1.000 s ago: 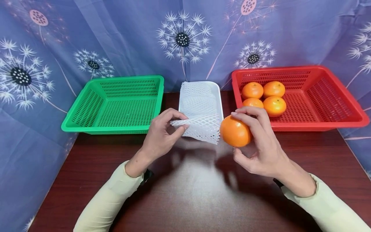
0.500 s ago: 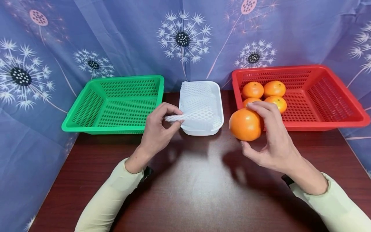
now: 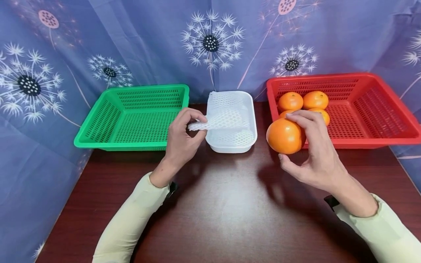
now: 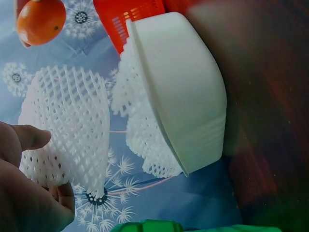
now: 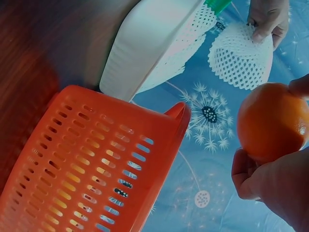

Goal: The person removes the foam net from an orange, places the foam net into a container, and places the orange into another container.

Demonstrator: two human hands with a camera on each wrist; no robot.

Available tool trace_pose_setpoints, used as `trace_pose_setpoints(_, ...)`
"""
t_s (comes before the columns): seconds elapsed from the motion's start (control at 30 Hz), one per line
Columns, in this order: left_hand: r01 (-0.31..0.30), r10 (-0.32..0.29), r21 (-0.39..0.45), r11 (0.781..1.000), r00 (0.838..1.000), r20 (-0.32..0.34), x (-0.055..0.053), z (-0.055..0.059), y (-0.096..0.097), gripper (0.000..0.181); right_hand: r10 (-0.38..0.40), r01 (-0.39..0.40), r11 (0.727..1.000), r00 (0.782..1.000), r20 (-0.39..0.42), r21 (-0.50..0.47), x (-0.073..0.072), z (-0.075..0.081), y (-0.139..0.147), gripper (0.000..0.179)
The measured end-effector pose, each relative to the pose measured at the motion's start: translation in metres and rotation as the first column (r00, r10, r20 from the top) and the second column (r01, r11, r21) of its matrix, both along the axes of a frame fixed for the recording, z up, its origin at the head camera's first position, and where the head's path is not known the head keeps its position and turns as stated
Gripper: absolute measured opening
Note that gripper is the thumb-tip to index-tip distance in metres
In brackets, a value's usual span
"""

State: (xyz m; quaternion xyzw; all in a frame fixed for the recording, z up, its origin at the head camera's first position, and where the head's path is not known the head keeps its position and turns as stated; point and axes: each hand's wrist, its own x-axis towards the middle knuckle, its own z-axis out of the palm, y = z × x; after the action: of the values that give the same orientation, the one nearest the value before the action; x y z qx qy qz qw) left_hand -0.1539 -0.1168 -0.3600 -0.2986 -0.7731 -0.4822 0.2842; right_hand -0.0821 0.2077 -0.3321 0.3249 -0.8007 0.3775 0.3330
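Note:
My left hand (image 3: 185, 137) pinches one end of a white foam fruit net (image 3: 227, 120) between thumb and fingers. The net hangs over a white tray (image 3: 231, 149) that holds more foam nets (image 3: 240, 138). In the left wrist view the held net (image 4: 72, 121) spreads out from the fingers with its mesh visible. My right hand (image 3: 317, 153) grips an orange (image 3: 285, 136) between thumb and fingers, in front of the red basket's near left corner. Orange and held net are apart. In the right wrist view the orange (image 5: 271, 123) shows a smooth, bare skin.
A red basket (image 3: 371, 141) on the right holds several oranges (image 3: 315, 100) at its left end. On the left stands a green basket (image 3: 131, 144), its slotted floor showing. A blue dandelion-print cloth (image 3: 158, 44) hangs behind the dark wooden table (image 3: 230, 212).
The right hand has drawn the orange rightward and back, away from the net. The left hand has raised the net slightly, off the tray's front edge, toward the back.

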Motion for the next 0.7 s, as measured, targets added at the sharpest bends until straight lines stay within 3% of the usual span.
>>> trace_pose_setpoints(0.33,-0.047,0.049,0.038,0.998,0.998,-0.034,-0.018,-0.007,0.011,0.019,-0.043,0.04,0.998,0.998,0.049,0.056,-0.006,-0.001,0.017,0.075)
trace_pose_setpoints(0.7,-0.04,0.044,0.071,0.997,0.997,-0.062,-0.035,-0.009,0.021,0.02,-0.122,0.11,0.99,0.983,0.138,0.089,-0.024,-0.007,0.043,0.083)
